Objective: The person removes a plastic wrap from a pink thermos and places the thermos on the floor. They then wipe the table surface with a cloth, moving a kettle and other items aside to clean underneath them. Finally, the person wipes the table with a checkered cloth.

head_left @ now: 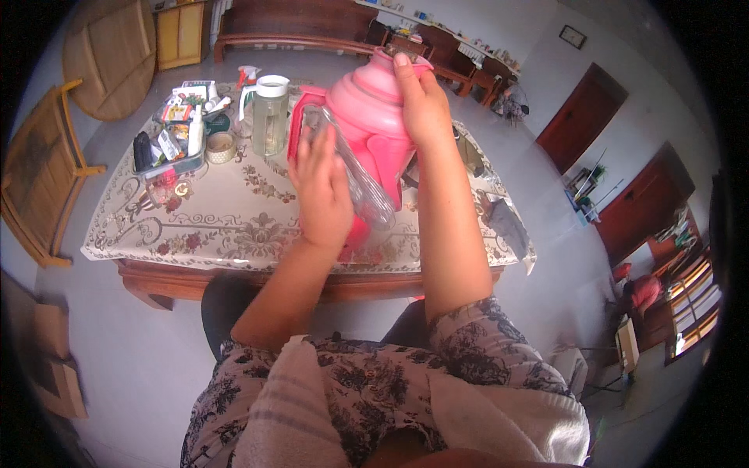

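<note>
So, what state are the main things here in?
Pink plastic vessel: gripped near its rim by the right hand.
Clear ribbed plastic piece: against the vessel, under the blurred left hand.
Clear pitcher: upright, white lid on.
White bottle: upright.
Tape roll: lying flat.
Patterned tablecloth: spread over the table.
Round wooden tabletop: propped on edge.

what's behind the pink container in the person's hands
Past the pink container, a dark red wooden bench shows across the room. The part of the tablecloth straight behind cannot be seen: the container and right hand cover it.
</note>
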